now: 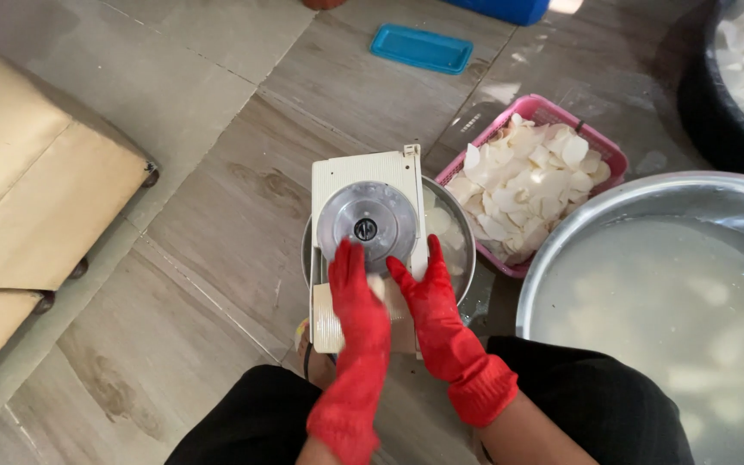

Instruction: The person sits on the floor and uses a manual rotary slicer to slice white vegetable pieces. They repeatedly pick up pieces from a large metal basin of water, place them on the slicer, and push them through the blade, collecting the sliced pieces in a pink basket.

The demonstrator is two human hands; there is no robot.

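While we crouch over the slicer (370, 250), both our hands in red gloves sit on its lower deck, just below the round blade (365, 226). Our left hand (356, 297) lies flat with fingers together, pressing down on a pale piece (378, 285) that shows between the two gloves; our right hand (424, 297) steadies it from the other side, fingers straight and pointing at the disc. The slicer rests across a steel bowl (456, 237) that holds a few white slices. Just right of it a pink basket (598, 148) is heaped with more slices, and a big steel basin (561, 258) of cloudy water stands near our right knee. The risk we judge here is plain: the fingertips are very near the blade, and a wet glove could slip forward as the piece gets thin. The slicer could also rock, since it only bridges the bowl's rim, and the tiles beside it look wet.
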